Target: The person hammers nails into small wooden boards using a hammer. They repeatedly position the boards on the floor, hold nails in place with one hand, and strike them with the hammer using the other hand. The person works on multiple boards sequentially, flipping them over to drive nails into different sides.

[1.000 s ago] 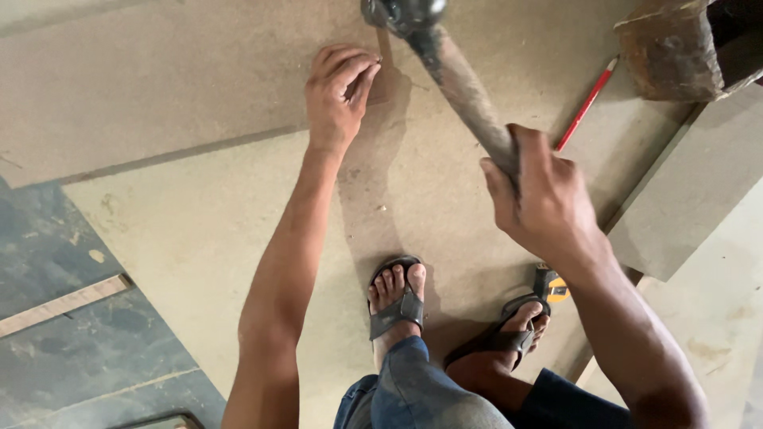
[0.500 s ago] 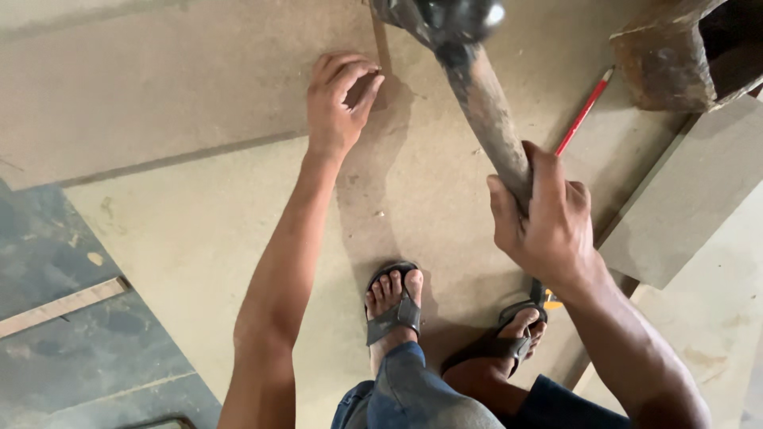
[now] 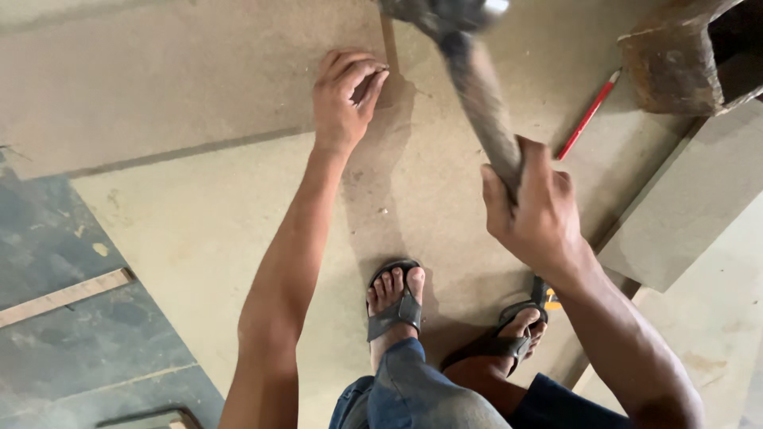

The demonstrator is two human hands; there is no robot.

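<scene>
Gripping item one: hammer (image 3: 477, 87), wooden handle, dark metal head blurred at the top edge of the view; held in the right hand (image 3: 534, 213), fingers wrapped tight together round the lower handle, thumb up along it. The handle slants up and left from the fist, the head above the boards near the left hand.

Item two: left hand (image 3: 343, 97), palm down on the fibreboard sheet (image 3: 199, 230), fingers curled and bunched, fingertips (image 3: 369, 79) drawn together just beside a thin upright strip (image 3: 389, 44) at the seam; whether they pinch a nail cannot be told.

Item three: upper board (image 3: 159, 87), pale brown, lying over the far part of the sheet, its edge running as a dark line leftward from the left wrist.

Item four: red pencil (image 3: 588, 115), lying slantwise on the sheet, right of the hammer handle and apart from it.

Item five: rusty box-like block (image 3: 671, 63), top right corner.

Item six: two sandalled feet (image 3: 393, 298), planted on the sheet below the hands; a small yellow-and-black object (image 3: 547, 298) touches the right foot.

Item seven: wooden slat (image 3: 63, 295) on the dark floor, far left.
</scene>
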